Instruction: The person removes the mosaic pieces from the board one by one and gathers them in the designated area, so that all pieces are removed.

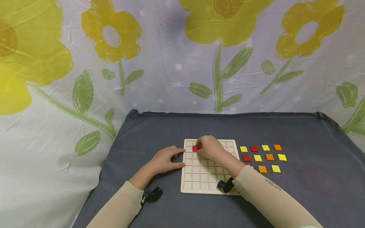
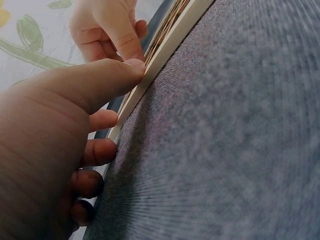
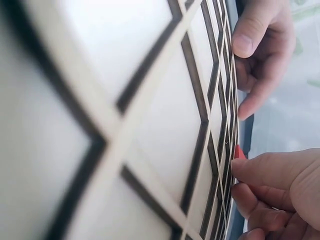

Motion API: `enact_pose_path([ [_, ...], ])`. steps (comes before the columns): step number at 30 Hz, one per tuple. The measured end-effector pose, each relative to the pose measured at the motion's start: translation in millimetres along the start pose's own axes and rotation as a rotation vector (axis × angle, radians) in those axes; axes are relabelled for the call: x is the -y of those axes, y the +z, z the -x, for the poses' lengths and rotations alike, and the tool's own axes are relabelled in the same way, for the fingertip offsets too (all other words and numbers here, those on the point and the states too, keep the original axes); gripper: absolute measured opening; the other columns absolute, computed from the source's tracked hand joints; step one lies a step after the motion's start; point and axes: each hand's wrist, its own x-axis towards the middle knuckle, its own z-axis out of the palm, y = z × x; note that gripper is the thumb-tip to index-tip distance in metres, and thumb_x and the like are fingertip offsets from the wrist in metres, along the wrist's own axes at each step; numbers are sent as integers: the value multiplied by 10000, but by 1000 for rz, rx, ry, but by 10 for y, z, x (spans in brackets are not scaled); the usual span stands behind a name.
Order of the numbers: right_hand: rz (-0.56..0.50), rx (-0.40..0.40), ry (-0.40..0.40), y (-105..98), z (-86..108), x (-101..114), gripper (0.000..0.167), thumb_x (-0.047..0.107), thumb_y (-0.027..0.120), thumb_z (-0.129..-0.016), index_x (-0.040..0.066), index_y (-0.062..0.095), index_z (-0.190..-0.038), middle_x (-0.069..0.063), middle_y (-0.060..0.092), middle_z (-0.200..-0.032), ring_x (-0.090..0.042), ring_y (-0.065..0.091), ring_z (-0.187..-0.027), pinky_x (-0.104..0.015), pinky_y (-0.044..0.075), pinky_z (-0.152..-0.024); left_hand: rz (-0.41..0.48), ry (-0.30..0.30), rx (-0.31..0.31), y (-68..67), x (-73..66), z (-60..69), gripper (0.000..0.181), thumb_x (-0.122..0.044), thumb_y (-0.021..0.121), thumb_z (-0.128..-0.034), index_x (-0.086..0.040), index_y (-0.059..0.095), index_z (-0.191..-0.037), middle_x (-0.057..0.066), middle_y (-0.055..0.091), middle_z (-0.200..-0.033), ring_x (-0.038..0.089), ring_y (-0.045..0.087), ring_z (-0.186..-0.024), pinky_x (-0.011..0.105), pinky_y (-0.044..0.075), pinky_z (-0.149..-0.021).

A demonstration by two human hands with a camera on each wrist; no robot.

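Observation:
A pale wooden grid board [image 1: 196, 177] lies flat on the dark cloth, marked off into square cells. My left hand [image 1: 163, 161] is at its left edge, thumb and index fingertip touching the rim, the other fingers loosely bent. Over the upper part of the board, my right hand [image 1: 210, 148] pinches a red square tile [image 1: 195, 148] at an upper-left cell. From the right wrist, only a small red corner [image 3: 240, 152] of that tile shows beside the thumb tip. The right hand and forearm hide several cells.
Right of the board, loose square tiles lie in rough rows: red [image 1: 254, 148], yellow [image 1: 276, 168] and orange [image 1: 262, 169]. The right sleeve [image 1: 268, 190] partly covers one yellow tile. A flower-printed curtain [image 1: 171, 63] hangs behind the dark cloth [image 1: 319, 177].

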Motion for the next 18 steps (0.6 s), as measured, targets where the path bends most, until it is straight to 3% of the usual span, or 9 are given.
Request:
enact_pose_path([
  [10,-13,14,28,-40,17,-6,224,120,836,-839,44,766,-1038,-20,697,-886,-170,628,-803,-366,525,-766,5,2,-6,11,1,-12,583,-501,742,-926,-180,646,-1403,-53,473,-852,99,392,-678,291,326,-624],
  [18,-94,30,28,-191,109,0,256,115,783,-858,38,755,-1100,-45,709,-976,-214,648,-909,-390,523,-801,-5,0,-8,27,27,-20,584,-519,735,-925,-184,648,-1396,-64,464,-851,97,395,-684,295,327,-622],
])
